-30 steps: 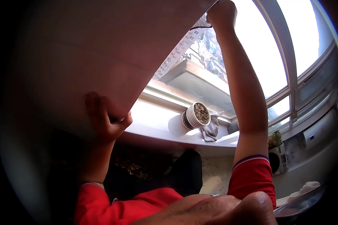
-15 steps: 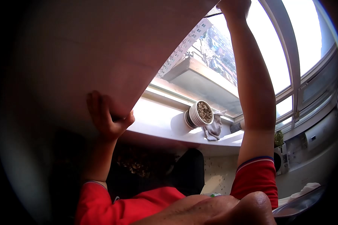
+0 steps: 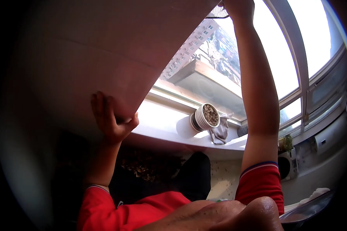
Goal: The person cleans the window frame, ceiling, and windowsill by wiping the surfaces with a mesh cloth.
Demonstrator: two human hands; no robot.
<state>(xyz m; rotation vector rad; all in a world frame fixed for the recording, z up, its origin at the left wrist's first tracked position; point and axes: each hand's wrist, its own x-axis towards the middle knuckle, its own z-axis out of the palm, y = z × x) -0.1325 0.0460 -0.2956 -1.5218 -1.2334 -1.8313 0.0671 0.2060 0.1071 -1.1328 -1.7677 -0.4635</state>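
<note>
My left hand (image 3: 113,122) rests against the pale wall (image 3: 85,69), fingers spread upward and thumb reaching round its corner edge. At the top of the view, my right hand (image 3: 241,9) is raised beside the window, partly cut off by the frame. Its fingers look closed on a dark mesh piece (image 3: 218,13) with a curved rim; the rest of that piece is hidden behind the wall edge.
On the white windowsill (image 3: 162,119) stands a ribbed white pot (image 3: 201,119) of dry soil, beside a crumpled grey cloth (image 3: 219,134). A washing machine (image 3: 288,164) and a plant (image 3: 285,143) are at the right. Dry leaves (image 3: 146,169) lie below the sill.
My right hand and arm have shifted slightly left, and more of the dark mesh shows beside the wall edge. My left hand has stayed nearly where it was.
</note>
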